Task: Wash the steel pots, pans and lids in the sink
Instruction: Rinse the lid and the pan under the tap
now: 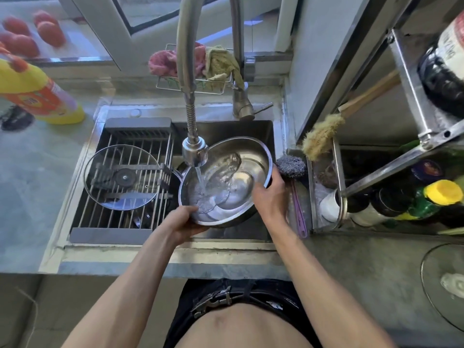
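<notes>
- Nearest the viewer, the person's two bare forearms reach over the front edge of the tabletop (105, 262) into the sink (251, 126).
- Left hand (184, 222): grip clamped on the near rim of the steel bowl-shaped pot (241, 187), thumb over the edge, fingers underneath and out of sight.
- Right hand (267, 194): grip clamped on the right-hand rim, fingers curled over the edge.
- The pot is held off the sink floor, tilted, its open side towards the viewer, between the two hands and directly beneath the spray head (194, 151).
- Water stream (200, 182) falls into the left part of the pot and spreads in a sheet across the inside.
- Risk, in my judgement: wet steel held only at the rim may slip, most likely at the left hand where the water lands; the pot would drop into the basin.
- Risk: the tilt may throw water over the near rim onto the tabletop and the person.
- Left of the pot, a glass lid (123, 177) lies on the drain rack (120, 209) across the sink, apart from both hands.
- Just beside the right hand, a steel scourer (291, 167) on a purple handle rests at the sink's right edge, untouched.
- Further back, the faucet (187, 59) arches over a wire basket of cloths (198, 64); a yellow detergent bottle (40, 94) lies far left.
</notes>
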`<state>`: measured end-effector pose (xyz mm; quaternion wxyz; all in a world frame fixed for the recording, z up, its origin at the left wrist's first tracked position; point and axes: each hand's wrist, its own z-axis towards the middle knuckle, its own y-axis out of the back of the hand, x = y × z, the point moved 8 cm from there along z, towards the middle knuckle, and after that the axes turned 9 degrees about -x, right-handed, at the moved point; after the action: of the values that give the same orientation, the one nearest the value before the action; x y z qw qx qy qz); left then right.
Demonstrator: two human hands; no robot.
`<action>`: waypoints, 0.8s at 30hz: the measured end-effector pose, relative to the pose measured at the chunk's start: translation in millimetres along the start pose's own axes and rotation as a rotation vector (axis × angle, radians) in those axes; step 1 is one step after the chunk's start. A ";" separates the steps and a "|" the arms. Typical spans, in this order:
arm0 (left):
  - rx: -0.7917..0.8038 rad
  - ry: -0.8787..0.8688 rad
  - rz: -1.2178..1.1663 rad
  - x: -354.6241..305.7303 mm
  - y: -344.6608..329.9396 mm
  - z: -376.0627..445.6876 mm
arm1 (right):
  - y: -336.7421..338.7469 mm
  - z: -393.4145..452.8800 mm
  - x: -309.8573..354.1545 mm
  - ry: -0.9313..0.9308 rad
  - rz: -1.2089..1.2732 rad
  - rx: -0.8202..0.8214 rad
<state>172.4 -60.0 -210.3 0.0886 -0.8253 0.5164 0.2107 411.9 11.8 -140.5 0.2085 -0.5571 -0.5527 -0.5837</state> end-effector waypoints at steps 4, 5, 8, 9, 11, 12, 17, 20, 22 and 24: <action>-0.043 -0.057 0.066 -0.2 0.6 -0.9 | 4.0 -3.4 14.6 0.147 -0.004 -0.064; -0.043 -0.061 0.071 -0.1 -0.4 -1.0 | 6.5 -4.6 17.4 0.177 -0.018 -0.085; -0.030 -0.065 0.090 -0.4 -6.5 -2.0 | 11.2 -8.7 25.5 0.244 -0.058 -0.107; -0.022 -0.061 0.096 0.0 -9.2 -2.7 | 11.8 -10.0 28.0 0.259 -0.066 -0.106; -0.006 -0.048 0.092 2.1 -13.8 -3.2 | 13.5 -10.9 30.7 0.275 -0.091 -0.112; 0.002 -0.046 0.091 2.8 -15.6 -3.6 | 14.1 -11.1 31.5 0.276 -0.105 -0.113; 0.020 -0.061 0.052 2.3 -15.8 -0.3 | 17.3 -11.4 34.7 0.313 -0.074 -0.137; 0.031 -0.078 0.041 0.2 -15.0 0.2 | 21.2 -14.2 40.9 0.381 -0.052 -0.163; 0.025 -0.082 0.041 -0.3 -14.8 1.2 | 22.9 -16.5 45.6 0.438 -0.042 -0.177; 0.029 -0.082 0.042 -0.6 -15.1 3.9 | 23.2 -18.6 50.5 0.504 -0.035 -0.186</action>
<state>184.7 -51.3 -214.6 0.1173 -0.8036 0.5325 0.2386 409.2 7.3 -82.1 0.2773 -0.4015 -0.4366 -0.7559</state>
